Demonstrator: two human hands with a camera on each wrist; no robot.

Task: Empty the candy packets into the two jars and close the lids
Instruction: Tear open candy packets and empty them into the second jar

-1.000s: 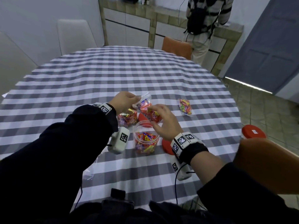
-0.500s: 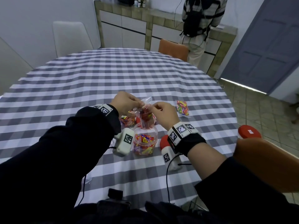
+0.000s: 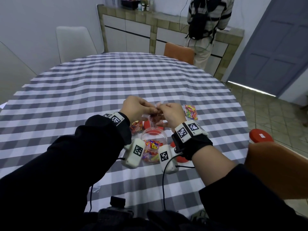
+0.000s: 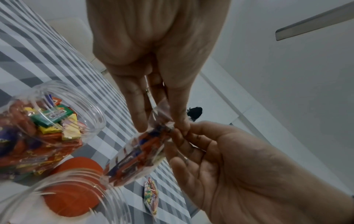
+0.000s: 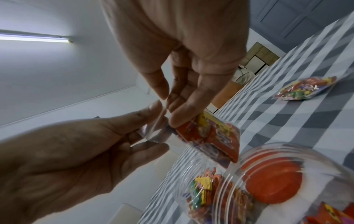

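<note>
Both hands hold one clear candy packet [image 3: 154, 120] by its top edge, just above the open near jar [image 3: 154, 140], which is partly filled with wrapped candies. My left hand [image 3: 140, 108] pinches the packet's top strip [image 4: 162, 110] from the left. My right hand [image 3: 168, 112] pinches the same strip from the right, thumb on the plastic [image 5: 184, 118]. The packet [image 5: 212, 136] hangs down, full of red and yellow candies. A second open jar [image 4: 44, 121] with candies stands left of the first. Another full packet [image 3: 190, 111] lies to the right.
A red lid [image 3: 147, 125] lies behind the jars, another red lid [image 3: 180, 158] under my right wrist. The checked tablecloth [image 3: 116, 84] covers a round table. An orange chair back [image 3: 275, 167] and a red-topped object [image 3: 260, 135] are at the right. A person stands at the far counter.
My right hand has shifted from the packet's lower part up to its top edge beside the left hand. The packet now hangs upright over the near jar.
</note>
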